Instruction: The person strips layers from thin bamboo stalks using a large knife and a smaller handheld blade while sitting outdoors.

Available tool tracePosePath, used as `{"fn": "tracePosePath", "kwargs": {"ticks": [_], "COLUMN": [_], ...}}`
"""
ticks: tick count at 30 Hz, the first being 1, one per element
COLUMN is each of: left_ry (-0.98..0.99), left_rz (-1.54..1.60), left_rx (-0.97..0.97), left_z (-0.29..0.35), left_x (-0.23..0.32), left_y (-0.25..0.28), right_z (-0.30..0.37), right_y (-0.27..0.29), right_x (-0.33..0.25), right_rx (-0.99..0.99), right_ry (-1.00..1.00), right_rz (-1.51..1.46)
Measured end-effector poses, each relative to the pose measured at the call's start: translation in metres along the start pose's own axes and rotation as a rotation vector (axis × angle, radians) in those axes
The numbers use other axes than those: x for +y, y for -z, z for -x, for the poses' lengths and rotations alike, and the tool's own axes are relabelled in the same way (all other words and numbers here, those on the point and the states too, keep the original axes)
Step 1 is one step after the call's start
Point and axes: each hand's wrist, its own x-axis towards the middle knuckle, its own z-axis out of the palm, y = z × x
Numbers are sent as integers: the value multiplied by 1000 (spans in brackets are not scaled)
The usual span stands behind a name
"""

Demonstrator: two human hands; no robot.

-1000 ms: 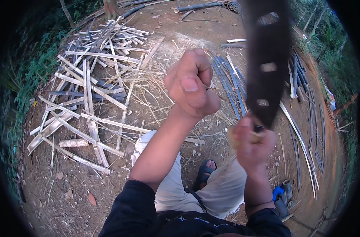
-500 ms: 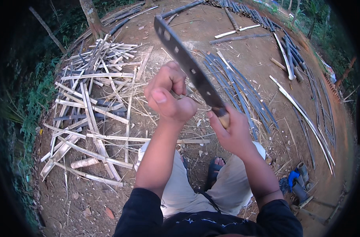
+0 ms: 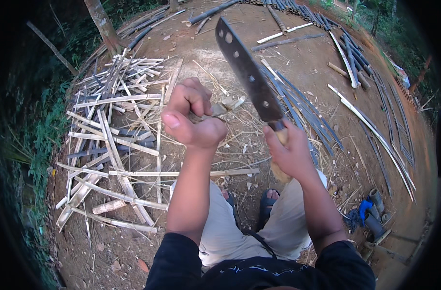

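Observation:
My right hand [image 3: 290,150] is wrapped round the pale wooden handle of a machete [image 3: 252,75]. Its dark, wide blade has several holes along it and points up, tilted to the left. Left of the blade, and apart from it, my left hand [image 3: 194,116] is raised with curled fingers and the thumb bent to the side. What those fingers hold, if anything, cannot be made out. Beyond them, a greyish piece and a short pale piece of wood [image 3: 237,102] show near the ground among thin shavings.
Split bamboo pieces [image 3: 111,130] lie heaped at left. Dark bamboo strips [image 3: 302,108] spread out at right, with long pale strips [image 3: 375,133] farther over. Bamboo poles [image 3: 356,60] are stacked at far right. A blue item [image 3: 364,210] sits near cut tubes at lower right. A tree trunk [image 3: 102,24] stands back left.
My left hand has moved left and slightly down, away from the blade. The machete has shifted right and stands more upright, still in my right hand.

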Motion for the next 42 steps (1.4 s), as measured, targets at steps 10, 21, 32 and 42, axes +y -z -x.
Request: {"fn": "tracePosePath", "kwargs": {"ticks": [10, 21, 32, 42], "left_ry": [-99, -118, -86, -144], "left_rz": [-65, -47, 31, 82], "left_rx": [-68, -35, -23, 38], "left_z": [18, 13, 14, 25], "left_x": [-1, -7, -16, 5], "left_y": [-3, -11, -10, -17], "right_z": [3, 5, -27, -33], "right_y": [-36, -19, -16, -32], "right_x": [50, 9, 46, 145], "right_rx": [76, 110, -218, 125], "right_ry": [243, 304, -284, 34], "right_rz": [514, 109, -245, 529]}}
